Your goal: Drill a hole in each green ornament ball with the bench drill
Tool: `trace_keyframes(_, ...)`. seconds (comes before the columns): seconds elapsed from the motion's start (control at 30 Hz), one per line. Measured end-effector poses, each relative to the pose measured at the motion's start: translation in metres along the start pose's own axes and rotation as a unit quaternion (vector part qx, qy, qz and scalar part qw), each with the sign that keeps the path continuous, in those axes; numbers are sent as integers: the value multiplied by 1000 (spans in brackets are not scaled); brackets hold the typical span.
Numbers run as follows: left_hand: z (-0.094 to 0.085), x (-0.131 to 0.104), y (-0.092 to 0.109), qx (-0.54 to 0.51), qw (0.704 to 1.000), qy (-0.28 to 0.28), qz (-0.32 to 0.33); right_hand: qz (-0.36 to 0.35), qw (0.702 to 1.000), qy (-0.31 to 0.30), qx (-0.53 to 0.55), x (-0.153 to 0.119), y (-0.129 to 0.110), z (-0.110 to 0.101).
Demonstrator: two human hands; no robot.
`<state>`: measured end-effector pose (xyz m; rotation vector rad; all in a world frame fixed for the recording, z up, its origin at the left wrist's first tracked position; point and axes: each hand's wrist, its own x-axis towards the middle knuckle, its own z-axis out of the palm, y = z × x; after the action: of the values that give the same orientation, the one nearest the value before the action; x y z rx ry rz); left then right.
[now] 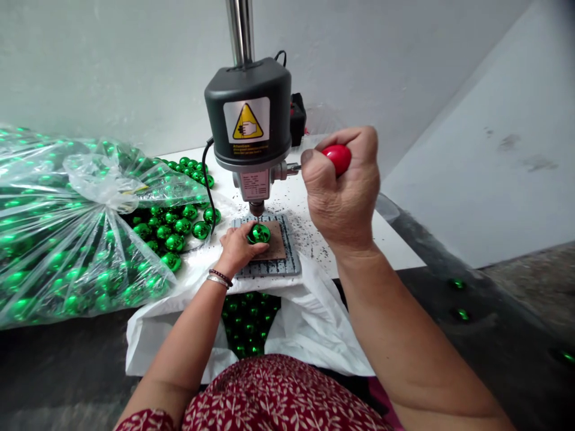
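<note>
My left hand (239, 245) grips a shiny green bauble (259, 234) between thumb and fingers, on a brown board (277, 244) that lies over the slotted metal base (293, 258). Right above the bauble is the chuck (257, 208) of a dark grey bench drill press (248, 114) with a yellow warning label. Its thin bit points down at the bauble's top; whether it has gone in I cannot tell. My right hand (344, 197) is wrapped around the red knob (338, 159) of the press's feed lever, right of the drill head.
A big clear plastic bag (85, 239) of green baubles lies on the left, with loose baubles (175, 242) beside it. Dark shavings dot the white table (386, 245). A white sack (309, 326) with green baubles hangs open at the front edge. A black cord (205, 179) runs left of the press.
</note>
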<state>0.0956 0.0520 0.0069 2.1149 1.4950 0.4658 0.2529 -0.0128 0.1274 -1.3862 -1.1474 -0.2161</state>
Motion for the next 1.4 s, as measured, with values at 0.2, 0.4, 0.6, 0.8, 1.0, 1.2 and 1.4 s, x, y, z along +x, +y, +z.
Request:
trace_keyframes(0.2,2,-1,-1,-6,1000,-10,5,-5,1000,9,3,-6,3,-2)
trace_keyframes(0.4,5,-2,-3,-16,1000,-3,2,-18,1000,0,-16,-14,6,-8)
trace_keyframes(0.6,5,-3,-3,20,1000,-9,8,-53,997,47,-28,-27,12,-4)
trace_keyframes(0.8,4,-6,-2,33,999,-18,6,-94,990,100,-9,-47,23,4)
trace_keyframes(1.0,6,-4,-6,10,1000,-18,16,-93,989,115,-7,-54,29,9)
trace_keyframes(1.2,7,-3,-8,-8,1000,-15,16,-101,988,115,0,-65,36,11)
trace_keyframes(1.4,12,-2,-13,-52,998,-6,35,-49,994,101,15,-14,11,9)
